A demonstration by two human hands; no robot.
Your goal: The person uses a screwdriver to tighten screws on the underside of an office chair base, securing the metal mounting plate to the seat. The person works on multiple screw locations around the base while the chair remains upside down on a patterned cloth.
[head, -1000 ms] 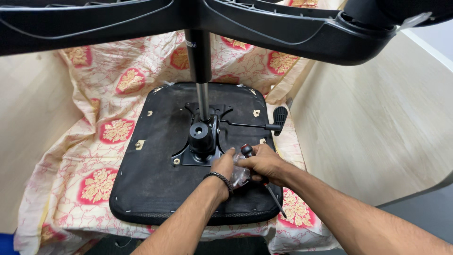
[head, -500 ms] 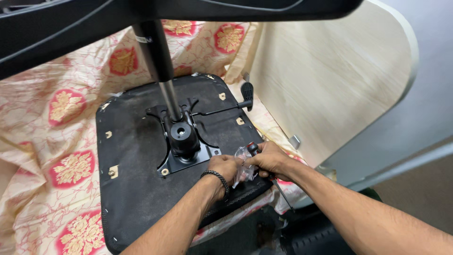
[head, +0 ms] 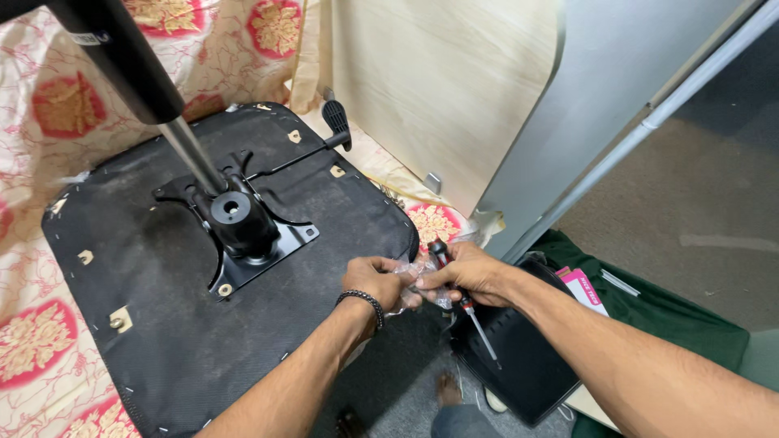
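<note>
Clear plastic bag (head: pixel 412 280) between both hands, screwdriver (head: pixel 462 302) in right.

Floral cloth (head: pixel 49 105) under upturned black seat base (head: pixel 162 324); wooden panel (head: pixel 438 89) upright behind; green bag (head: pixel 673 324) on floor.

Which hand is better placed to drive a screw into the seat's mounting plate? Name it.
Right, probably. The right hand already grips the screwdriver; the left hand only pinches the clear plastic bag, though nearer the mounting plate.

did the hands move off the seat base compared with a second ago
Yes. The left hand and right hand have shifted from beside the black mechanism plate to the seat base's right edge, holding a clear plastic bag.
</note>
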